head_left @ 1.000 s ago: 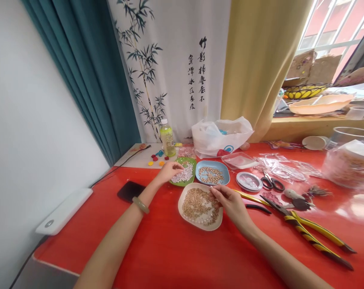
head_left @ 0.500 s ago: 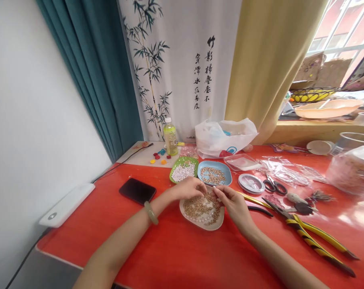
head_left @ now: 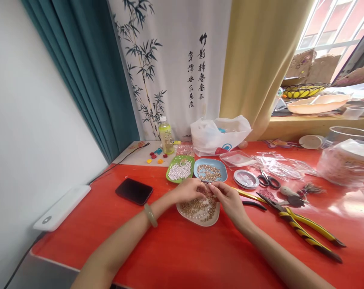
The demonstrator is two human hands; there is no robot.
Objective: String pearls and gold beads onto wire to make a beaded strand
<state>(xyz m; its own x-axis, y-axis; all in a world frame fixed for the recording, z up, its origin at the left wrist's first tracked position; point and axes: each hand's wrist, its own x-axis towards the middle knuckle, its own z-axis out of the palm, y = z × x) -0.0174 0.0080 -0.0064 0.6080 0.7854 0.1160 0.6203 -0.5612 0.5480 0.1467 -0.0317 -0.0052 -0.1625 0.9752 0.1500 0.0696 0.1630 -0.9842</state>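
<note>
Over a beige dish (head_left: pixel 197 218) of small gold beads, my left hand (head_left: pixel 189 190) and my right hand (head_left: pixel 228 199) meet fingertip to fingertip. Both hands are closed in a pinch; what they pinch is too small to make out. A green bangle sits on my left wrist. Just behind the hands stand a green dish (head_left: pixel 170 178) of white pearls and a blue dish (head_left: pixel 222 175) of gold-brown beads.
On the red table (head_left: pixel 185 253) lie a black phone (head_left: pixel 134 191), a thread spool (head_left: pixel 245 179), scissors (head_left: pixel 268 181) and yellow-black pliers (head_left: pixel 302 229). A bottle (head_left: pixel 166 138), a white plastic bag (head_left: pixel 219 134) and clear bags stand behind. A white device (head_left: pixel 61 207) lies left.
My left hand left the green pearl dish and came back to meet my right hand over the beige dish. My right hand stayed in place.
</note>
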